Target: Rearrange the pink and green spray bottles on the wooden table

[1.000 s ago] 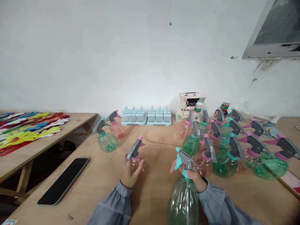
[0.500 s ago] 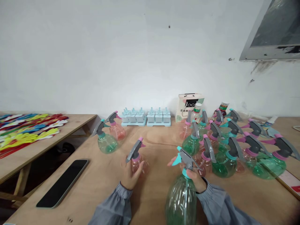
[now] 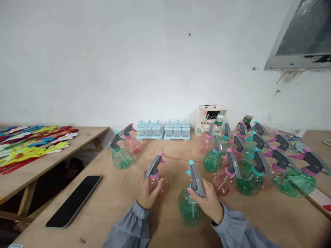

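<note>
My left hand (image 3: 148, 193) is wrapped round a pink spray bottle (image 3: 160, 186) with a grey trigger head, upright on the wooden table. Closed round the neck of a green spray bottle (image 3: 189, 208) is my right hand (image 3: 207, 199); that bottle has a grey head and a turquoise nozzle, and it stands close to me. Left of my hands, another green spray bottle (image 3: 121, 158) and a pink spray bottle (image 3: 133, 145) stand together. On the right, several more pink and green bottles are crowded, the nearest being a pink spray bottle (image 3: 223, 181).
A black phone (image 3: 74, 201) lies at the left of the table (image 3: 124, 220). Along the wall stand two pale blue popsicle molds (image 3: 150, 131) and a paper bag (image 3: 205, 120). Coloured gloves (image 3: 33, 151) cover a second table. A framed sheet (image 3: 318, 199) lies at the right.
The green bottle in my right hand has gone from tilted and near the camera to lower and further off, more upright. My left hand keeps its hold on the pink bottle. The view has shifted slightly.
</note>
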Available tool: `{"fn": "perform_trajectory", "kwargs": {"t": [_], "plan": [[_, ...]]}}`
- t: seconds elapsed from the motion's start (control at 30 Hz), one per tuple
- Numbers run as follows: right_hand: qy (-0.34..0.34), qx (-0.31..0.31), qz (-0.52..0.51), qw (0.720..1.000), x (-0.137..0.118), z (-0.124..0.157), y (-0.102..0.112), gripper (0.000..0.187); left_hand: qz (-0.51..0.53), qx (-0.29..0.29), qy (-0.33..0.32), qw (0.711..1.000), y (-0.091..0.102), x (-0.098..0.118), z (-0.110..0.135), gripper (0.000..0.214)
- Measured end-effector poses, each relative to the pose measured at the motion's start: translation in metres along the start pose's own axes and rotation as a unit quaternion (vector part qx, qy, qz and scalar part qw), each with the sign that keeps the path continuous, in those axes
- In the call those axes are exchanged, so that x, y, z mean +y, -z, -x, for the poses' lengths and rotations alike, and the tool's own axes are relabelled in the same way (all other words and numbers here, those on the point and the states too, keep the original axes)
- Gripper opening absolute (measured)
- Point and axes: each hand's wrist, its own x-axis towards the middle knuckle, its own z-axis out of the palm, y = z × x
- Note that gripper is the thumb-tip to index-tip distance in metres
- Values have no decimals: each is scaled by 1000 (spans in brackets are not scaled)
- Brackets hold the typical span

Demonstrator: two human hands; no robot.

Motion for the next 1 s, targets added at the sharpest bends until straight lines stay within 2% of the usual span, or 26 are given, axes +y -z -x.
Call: {"fn": "perform_trajectory", "kwargs": {"t": [0.17, 0.27, 0.43, 0.6, 0.73, 0.83, 0.9, 1.0], "plan": [[-9, 46, 49, 998, 18, 15, -28, 82, 34, -17, 11, 999, 1, 5, -1, 42], [-42, 102, 39, 993, 44, 7, -44, 85, 57, -27, 5, 998, 0, 6, -1, 35], [-144, 156, 28, 977, 94, -52, -60, 89, 52, -14, -5, 999, -2, 4, 3, 35], [-151, 219, 60, 962, 124, -115, -65, 87, 64, -49, 12, 997, 1, 3, 8, 37], [-176, 245, 82, 950, 135, -139, -63, 91, 104, -61, 25, 992, 7, 12, 2, 38], [-193, 255, 102, 942, 138, -146, -60, 94, 118, -54, 43, 991, 12, 20, -4, 49], [-198, 253, 109, 941, 137, -147, -60, 101, 119, -47, 50, 990, 14, 23, -6, 51], [-194, 237, 111, 945, 132, -134, -64, 113, 131, -72, 57, 987, 14, 24, -4, 44]]}}
